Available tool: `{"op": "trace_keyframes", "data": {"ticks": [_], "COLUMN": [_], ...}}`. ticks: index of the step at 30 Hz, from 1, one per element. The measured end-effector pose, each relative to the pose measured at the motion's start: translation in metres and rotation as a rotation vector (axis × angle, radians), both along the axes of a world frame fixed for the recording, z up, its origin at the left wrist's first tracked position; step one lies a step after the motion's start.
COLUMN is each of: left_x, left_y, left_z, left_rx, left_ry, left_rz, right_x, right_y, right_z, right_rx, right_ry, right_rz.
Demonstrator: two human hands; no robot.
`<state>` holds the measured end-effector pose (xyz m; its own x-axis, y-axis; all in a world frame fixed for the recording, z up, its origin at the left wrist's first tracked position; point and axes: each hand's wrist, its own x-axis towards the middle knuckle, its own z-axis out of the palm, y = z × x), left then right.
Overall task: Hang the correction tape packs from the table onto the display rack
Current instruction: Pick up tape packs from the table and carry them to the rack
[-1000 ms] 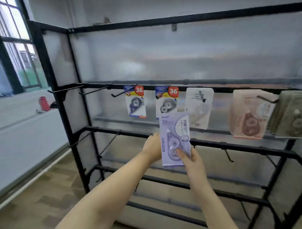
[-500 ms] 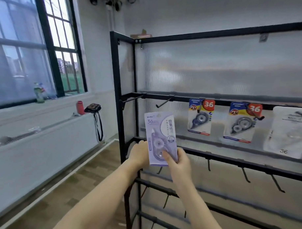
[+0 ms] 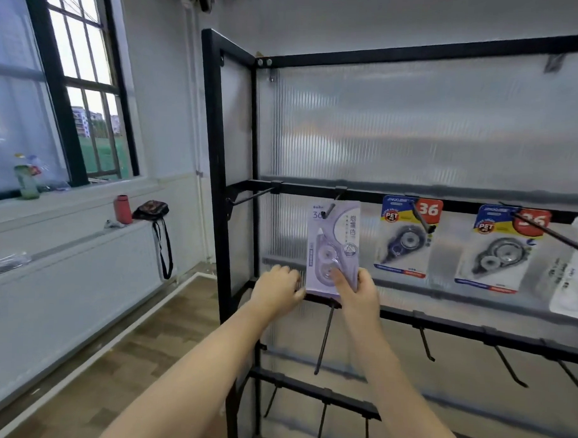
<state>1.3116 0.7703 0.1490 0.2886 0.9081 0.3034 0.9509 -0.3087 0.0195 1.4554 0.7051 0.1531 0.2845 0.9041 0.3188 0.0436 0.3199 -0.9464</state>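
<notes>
1. The right hand [image 3: 355, 295] is pinching the lower edge of the purple correction tape pack [image 3: 333, 246], thumb on its front, at frame centre.
2. The left hand [image 3: 277, 289] is gripping the pack's lower left corner.
3. The pack's top is sitting at a hook [image 3: 331, 204] on the display rack [image 3: 214, 170].
4. Two blue packs [image 3: 406, 237] are hanging to the right.
5. A red bottle [image 3: 123, 209] is standing on the sill, centre left.

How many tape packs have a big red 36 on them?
2. One red-36 pack hangs on a hook just right of the purple pack that the right hand holds. The other hangs further right. More may be hidden past the right edge.
</notes>
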Motion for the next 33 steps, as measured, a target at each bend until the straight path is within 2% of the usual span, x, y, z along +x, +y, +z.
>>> {"op": "trace_keyframes", "data": {"ticks": [4, 7, 11, 13, 15, 18, 21, 24, 26, 33], "left_x": [0.002, -0.001, -0.01, -0.016, -0.021, -0.033, -0.054, -0.094, -0.135, -0.323], "left_y": [0.035, 0.054, 0.065, 0.064, 0.058, 0.042, 0.016, -0.021, -0.051, -0.222], "left_z": [-0.001, 0.0, -0.008, -0.011, -0.013, -0.013, -0.003, 0.011, 0.015, -0.005], "left_rx": [0.023, 0.021, -0.03, -0.051, -0.066, -0.117, -0.133, -0.112, -0.101, -0.183], "left_ry": [0.027, 0.052, 0.057, 0.032, -0.024, -0.227, -0.318, -0.313, -0.293, -0.007], "left_rz": [-0.022, -0.031, -0.022, -0.01, -0.007, -0.032, -0.076, -0.068, 0.01, 0.54], "right_x": [0.0, 0.001, -0.001, -0.005, -0.014, -0.036, -0.061, -0.097, -0.131, -0.324], "right_y": [0.06, 0.091, 0.109, 0.112, 0.111, 0.102, 0.081, 0.05, 0.026, -0.095], "right_z": [0.002, 0.001, -0.015, -0.026, -0.038, -0.046, -0.03, -0.012, -0.004, -0.018], "right_rx": [-0.117, -0.204, -0.216, -0.251, -0.321, -0.371, -0.306, -0.16, -0.066, 0.179], "right_ry": [0.078, 0.05, 0.317, 0.348, 0.236, 0.003, -0.295, -0.618, -0.822, -1.36], "right_rz": [-0.05, -0.111, -0.039, 0.004, 0.03, 0.091, 0.128, 0.168, 0.186, 0.568]}}
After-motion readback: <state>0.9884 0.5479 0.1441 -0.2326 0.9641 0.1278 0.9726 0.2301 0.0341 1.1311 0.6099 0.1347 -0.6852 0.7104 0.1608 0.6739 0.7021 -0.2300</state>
